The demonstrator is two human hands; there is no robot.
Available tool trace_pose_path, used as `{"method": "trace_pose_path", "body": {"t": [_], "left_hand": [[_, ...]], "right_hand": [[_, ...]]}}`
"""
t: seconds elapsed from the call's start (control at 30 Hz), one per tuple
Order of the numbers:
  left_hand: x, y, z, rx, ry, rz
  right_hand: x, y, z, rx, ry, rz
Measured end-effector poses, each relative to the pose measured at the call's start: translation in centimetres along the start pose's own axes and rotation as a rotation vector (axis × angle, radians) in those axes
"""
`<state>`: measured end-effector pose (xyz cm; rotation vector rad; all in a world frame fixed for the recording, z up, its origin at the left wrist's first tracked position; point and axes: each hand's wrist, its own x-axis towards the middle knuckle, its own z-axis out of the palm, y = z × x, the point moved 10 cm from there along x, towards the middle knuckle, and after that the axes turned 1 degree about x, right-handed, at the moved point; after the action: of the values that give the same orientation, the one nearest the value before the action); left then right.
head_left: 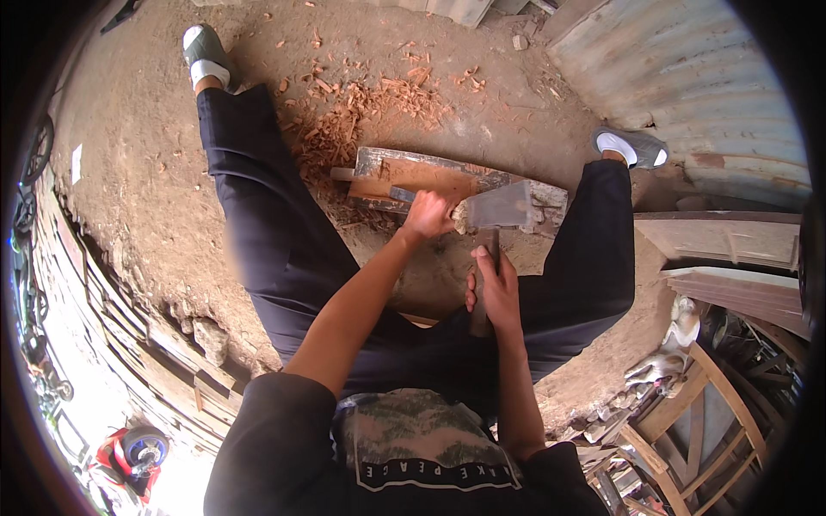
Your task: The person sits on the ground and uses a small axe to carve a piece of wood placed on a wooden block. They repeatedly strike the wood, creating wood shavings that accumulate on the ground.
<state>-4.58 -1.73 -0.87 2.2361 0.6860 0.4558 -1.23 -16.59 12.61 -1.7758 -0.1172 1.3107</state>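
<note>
The left hand (428,215) was closed around a chisel (402,194), its middle hidden by the fingers, the blade emerging left of them. The right hand (496,288) was wrapped about a broad-headed striking tool (489,238), whose grey head (blurred, its shape uncertain) stood right of the left hand, partly covering the wooden piece (417,166) beyond it.

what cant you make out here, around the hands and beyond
In the head view:
Chisel-like tool: its middle is hidden by the left hand.
Broad-headed tool: its head is blurred; part of its handle is covered by the right hand.
Red motorbike: too small and glare-washed for detail.
</note>
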Motion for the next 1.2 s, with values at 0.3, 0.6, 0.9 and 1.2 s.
{"method": "trace_pose_path", "body": {"t": [0.3,0.6,0.9,1.2], "left_hand": [[0.3,-0.5,-1.1,-0.002,0.076,-0.075],[0.3,0.2,-1.5,-0.033,0.089,-0.096],[0.2,1.1,-1.6,0.04,0.081,-0.066],[0.3,1.3,-1.6,0.027,0.087,-0.066]], "right_hand": [[0.8,1.9,-0.4,0.086,0.01,0.007],[0.8,2.7,-0.8,0.172,0.072,-0.068],[1.4,4.1,-1.2,0.301,0.079,-0.008],[1.5,4.1,-1.1,0.433,0.166,-0.029]]}}
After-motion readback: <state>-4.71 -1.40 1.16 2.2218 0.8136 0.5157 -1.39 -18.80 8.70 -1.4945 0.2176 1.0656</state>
